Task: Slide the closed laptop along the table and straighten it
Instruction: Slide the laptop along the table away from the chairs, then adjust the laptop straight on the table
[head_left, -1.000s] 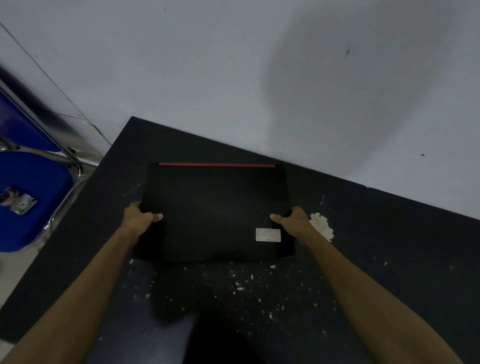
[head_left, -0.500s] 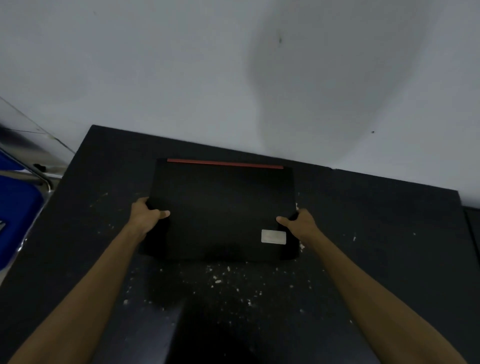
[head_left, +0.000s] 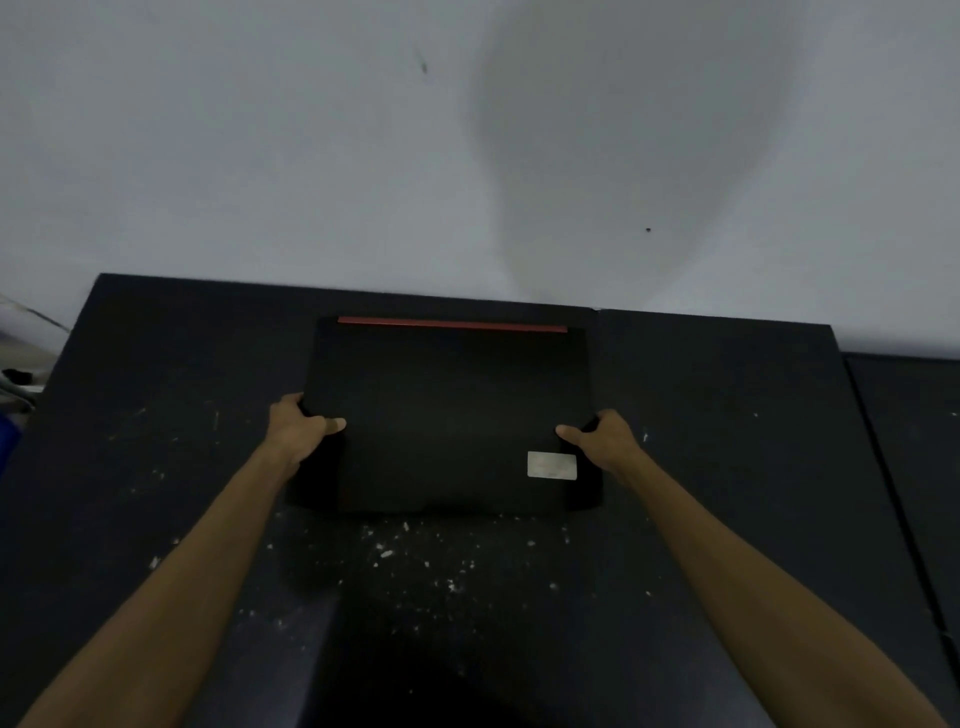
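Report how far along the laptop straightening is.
Looks done: the closed laptop lies flat, its red strip roughly parallel to the table back edge. In hand: left hand and right hand grip its sides. Left: any fine squaring, then letting go.

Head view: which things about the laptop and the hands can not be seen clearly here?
- Sticker on the laptop: its print is too small and blurred to read.
- Fingers of the left hand and right hand: curled around the laptop's side edges, hidden; only the thumbs lie on top.
- Laptop's underside: hidden against the table.
- Table's near edge: cut off by the picture's bottom.
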